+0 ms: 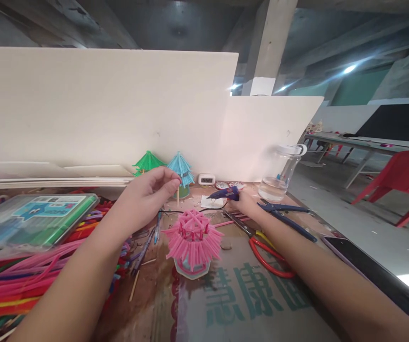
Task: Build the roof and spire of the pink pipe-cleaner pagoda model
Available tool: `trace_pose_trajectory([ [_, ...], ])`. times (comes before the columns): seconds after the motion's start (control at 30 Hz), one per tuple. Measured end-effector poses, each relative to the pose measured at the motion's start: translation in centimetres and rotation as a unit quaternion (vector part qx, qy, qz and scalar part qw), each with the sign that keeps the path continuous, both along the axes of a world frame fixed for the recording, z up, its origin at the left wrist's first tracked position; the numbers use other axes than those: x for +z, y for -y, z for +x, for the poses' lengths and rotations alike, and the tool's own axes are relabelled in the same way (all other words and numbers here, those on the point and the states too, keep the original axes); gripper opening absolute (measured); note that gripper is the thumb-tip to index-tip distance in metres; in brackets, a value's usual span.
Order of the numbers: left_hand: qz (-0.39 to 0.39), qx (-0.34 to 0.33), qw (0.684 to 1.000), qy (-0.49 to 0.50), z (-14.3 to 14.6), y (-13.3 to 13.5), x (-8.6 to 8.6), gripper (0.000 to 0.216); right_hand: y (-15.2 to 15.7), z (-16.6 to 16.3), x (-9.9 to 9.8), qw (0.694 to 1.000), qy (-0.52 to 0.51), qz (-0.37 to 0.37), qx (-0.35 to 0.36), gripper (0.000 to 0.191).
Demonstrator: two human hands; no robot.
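My left hand [146, 197] is raised above the table with its fingers pinched together right next to a blue straw pagoda model [181, 170] on a stick; what the fingertips hold is too small to make out. My right hand [244, 203] reaches far forward and is wrapped around a blue glue gun [225, 193] lying near the back board. A pink straw pagoda roof [193, 237] on a pale base stands between my two arms. A green pagoda model [148, 162] stands behind, to the left of the blue one.
Red-handled scissors [261, 247] and blue pliers [286, 213] lie under and beside my right arm. A heap of coloured pipe cleaners and straws [19, 275] and a plastic case [33, 218] sit left. A clear jar [279, 178] stands back right, a dark phone [371, 270] at the table's right edge.
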State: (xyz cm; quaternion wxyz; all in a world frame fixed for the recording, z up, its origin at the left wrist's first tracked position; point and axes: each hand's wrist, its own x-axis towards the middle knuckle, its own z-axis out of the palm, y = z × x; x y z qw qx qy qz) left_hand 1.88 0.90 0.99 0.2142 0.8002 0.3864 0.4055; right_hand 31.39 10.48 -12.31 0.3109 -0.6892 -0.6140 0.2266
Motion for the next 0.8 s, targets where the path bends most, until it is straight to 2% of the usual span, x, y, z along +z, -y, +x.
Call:
trace_pose_trajectory([
  [0.1, -0.009, -0.010, 1.000, 0.012, 0.1, 0.2, 0.1, 0.029, 1.6, 0.4, 1.2, 0.999, -0.030, 0.013, -0.001, 0.027],
  [0.2, -0.019, -0.021, 1.000, 0.013, 0.3, 0.3, 0.2, 0.030, 3.7, 0.5, 2.8, 0.995, -0.087, 0.047, 0.031, 0.025],
  [0.33, -0.019, -0.022, 1.000, 0.007, 0.4, 0.4, 0.0, 0.030, 6.6, -0.1, 5.2, 0.976, -0.165, 0.099, 0.099, 0.030],
  [0.43, -0.015, -0.021, 1.000, 0.009, 0.1, 0.4, -0.1, 0.029, 8.2, -0.8, 6.9, 0.948, -0.214, 0.121, 0.201, 0.033],
  [0.53, -0.019, -0.019, 1.000, 0.012, -0.1, 0.1, -0.4, 0.029, 9.2, -1.5, 8.1, 0.930, -0.196, 0.125, 0.285, 0.036],
  [0.63, -0.030, -0.030, 0.999, 0.027, 0.0, -0.4, -0.7, 0.030, 9.7, -1.6, 8.6, 0.926, -0.191, 0.128, 0.299, 0.045],
  [0.8, -0.080, -0.069, 0.990, 0.096, 0.5, -1.1, -0.8, 0.030, 10.9, -1.1, 8.8, 0.919, -0.121, 0.204, 0.315, 0.055],
])
